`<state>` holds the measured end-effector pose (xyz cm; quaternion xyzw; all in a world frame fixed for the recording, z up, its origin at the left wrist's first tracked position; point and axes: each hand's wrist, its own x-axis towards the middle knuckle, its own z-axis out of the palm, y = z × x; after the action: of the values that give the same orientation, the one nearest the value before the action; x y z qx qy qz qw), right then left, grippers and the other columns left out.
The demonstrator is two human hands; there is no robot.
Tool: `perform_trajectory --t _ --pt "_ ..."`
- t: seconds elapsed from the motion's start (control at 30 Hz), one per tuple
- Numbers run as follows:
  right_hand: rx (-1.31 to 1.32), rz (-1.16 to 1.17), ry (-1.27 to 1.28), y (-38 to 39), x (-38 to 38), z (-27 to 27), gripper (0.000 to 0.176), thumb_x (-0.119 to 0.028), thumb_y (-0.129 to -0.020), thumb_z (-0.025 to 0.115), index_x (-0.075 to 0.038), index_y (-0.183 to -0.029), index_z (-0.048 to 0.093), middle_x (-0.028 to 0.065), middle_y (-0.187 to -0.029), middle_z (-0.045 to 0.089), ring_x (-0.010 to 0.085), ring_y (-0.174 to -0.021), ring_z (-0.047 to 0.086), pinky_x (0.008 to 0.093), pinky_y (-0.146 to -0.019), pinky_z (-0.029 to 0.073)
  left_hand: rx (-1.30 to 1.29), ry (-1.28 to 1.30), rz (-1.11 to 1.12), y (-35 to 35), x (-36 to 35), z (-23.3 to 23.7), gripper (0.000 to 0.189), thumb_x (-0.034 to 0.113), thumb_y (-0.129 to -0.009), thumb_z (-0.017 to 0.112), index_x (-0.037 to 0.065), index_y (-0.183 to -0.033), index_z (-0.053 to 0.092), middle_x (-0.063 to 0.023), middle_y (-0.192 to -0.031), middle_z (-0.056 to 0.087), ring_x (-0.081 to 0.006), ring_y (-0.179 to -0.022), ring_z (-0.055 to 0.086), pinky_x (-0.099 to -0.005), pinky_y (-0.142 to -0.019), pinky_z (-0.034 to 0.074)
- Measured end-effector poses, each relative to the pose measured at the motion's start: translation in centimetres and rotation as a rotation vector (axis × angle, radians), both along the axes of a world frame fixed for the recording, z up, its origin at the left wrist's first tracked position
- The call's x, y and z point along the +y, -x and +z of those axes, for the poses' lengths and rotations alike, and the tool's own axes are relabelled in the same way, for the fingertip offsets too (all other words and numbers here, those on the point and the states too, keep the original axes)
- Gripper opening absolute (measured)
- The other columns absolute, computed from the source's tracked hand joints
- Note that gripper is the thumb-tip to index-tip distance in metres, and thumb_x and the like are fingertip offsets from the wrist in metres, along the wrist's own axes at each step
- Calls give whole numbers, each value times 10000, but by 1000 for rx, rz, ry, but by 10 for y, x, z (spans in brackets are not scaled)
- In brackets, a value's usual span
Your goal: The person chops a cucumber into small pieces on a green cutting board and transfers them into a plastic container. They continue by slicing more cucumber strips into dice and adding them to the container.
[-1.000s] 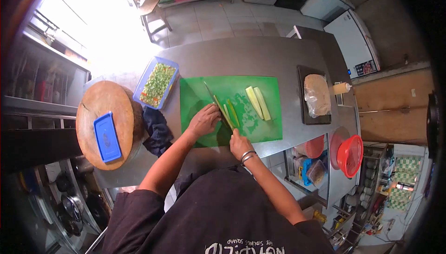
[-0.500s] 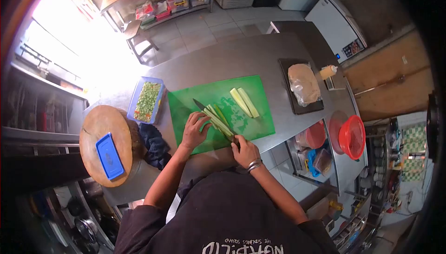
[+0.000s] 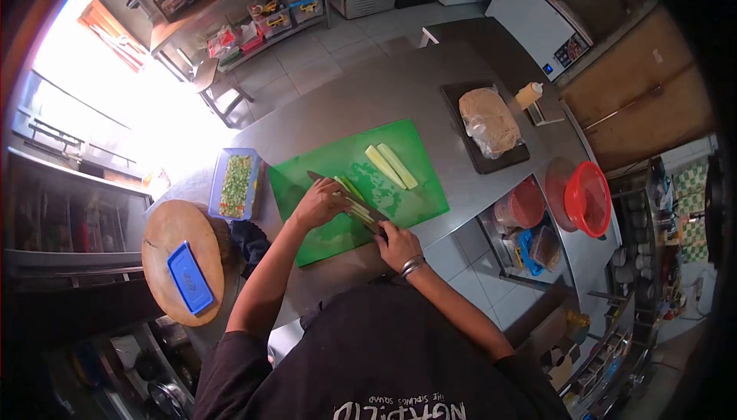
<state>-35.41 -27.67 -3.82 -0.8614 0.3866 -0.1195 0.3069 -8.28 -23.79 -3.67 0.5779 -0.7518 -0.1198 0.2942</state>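
On the green cutting board (image 3: 315, 240) lie narrow cucumber strips (image 3: 358, 213), with a knife (image 3: 371, 210) running lengthwise among them. My right hand (image 3: 401, 248) is closed around the knife handle near the board's front edge. Bent over the far left end of the strips is my left hand (image 3: 318, 203), its fingers closed on them beside the blade; the fingertips are partly hidden. Two thicker cucumber pieces (image 3: 390, 167) lie apart on the right half of the board.
Left of the board stands a plastic container (image 3: 235, 183) of chopped vegetables. A blue lid (image 3: 190, 278) rests on a round wooden block (image 3: 157, 247), with a dark cloth (image 3: 249, 242) beside it. To the right are a black tray (image 3: 485, 160) with a wrapped item and a red basket (image 3: 588, 199).
My left hand has closed in over the strips, its fingers now nearer the blade. The knife now shows between the strips rather than mostly behind them. The whole view has shifted slightly.
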Motion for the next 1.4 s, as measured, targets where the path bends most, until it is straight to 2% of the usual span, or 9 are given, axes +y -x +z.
perform_trajectory --t 0.23,0.33,0.6,0.73,0.93,1.03,1.13,1.3,1.4 --pt "-46 -32 -10 2 -1 -12 330 -244 -909 673 -93 -1191 592 228 -882 714 452 -827 687 548 -739 546 -102 -6 -36 -3 -16 -6 224 181 -750 763 256 -953 820 15 -949 655 -208 -1005 604 -373 -931 475" --pt "60 -11 -20 3 -1 -5 312 -245 -916 665 -93 -1176 586 228 -855 707 444 -809 688 549 -733 544 -136 -25 -53 -4 -26 -9 217 193 -755 753 257 -951 820 26 -948 652 -204 -1004 605 -358 -929 474" --pt "-31 122 54 15 8 7 293 -255 -911 680 -83 -1143 634 195 -872 718 407 -805 699 486 -741 568 -284 -64 -102 0 -47 -8 124 213 -784 713 216 -887 782 6 -877 654 -206 -975 605 -364 -905 477" --pt "-62 180 41 25 6 24 253 -232 -920 646 -65 -1097 579 214 -823 703 419 -799 695 520 -740 559 -330 -171 -206 -1 -65 -2 109 215 -801 734 168 -891 774 -26 -864 662 -226 -969 610 -381 -893 487" --pt "154 169 -89 30 6 30 312 -294 -927 631 -73 -1147 630 185 -885 727 379 -821 712 484 -752 572 -170 -148 84 1 -104 19 222 268 -806 767 80 -924 758 -117 -965 710 -320 -997 649 -437 -892 519" --pt "116 136 -99 33 1 26 308 -292 -929 627 -75 -1147 631 185 -878 727 382 -818 712 488 -752 570 -282 -554 277 -21 -95 36 403 400 -777 815 31 -922 746 -205 -984 714 -375 -959 686 -473 -862 542" --pt "81 95 -48 31 2 18 304 -285 -927 630 -77 -1148 633 183 -874 726 385 -813 710 495 -753 566 -351 -630 250 -25 -73 21 446 442 -766 822 38 -936 738 -179 -1022 719 -353 -1018 681 -456 -883 540" --pt "56 130 -18 29 -2 19 289 -262 -924 607 -56 -1119 551 229 -818 688 420 -801 693 528 -728 557 -295 -657 391 -7 -37 36 663 421 -721 866 100 -1211 555 -175 -967 711 -377 -1027 666 -480 -897 519" --pt "146 137 -43 30 -3 31 295 -275 -921 640 -73 -1134 608 194 -868 717 387 -829 707 493 -755 560 -247 -701 393 2 -29 29 650 402 -722 866 112 -1208 545 -178 -952 710 -381 -1035 659 -491 -910 505"
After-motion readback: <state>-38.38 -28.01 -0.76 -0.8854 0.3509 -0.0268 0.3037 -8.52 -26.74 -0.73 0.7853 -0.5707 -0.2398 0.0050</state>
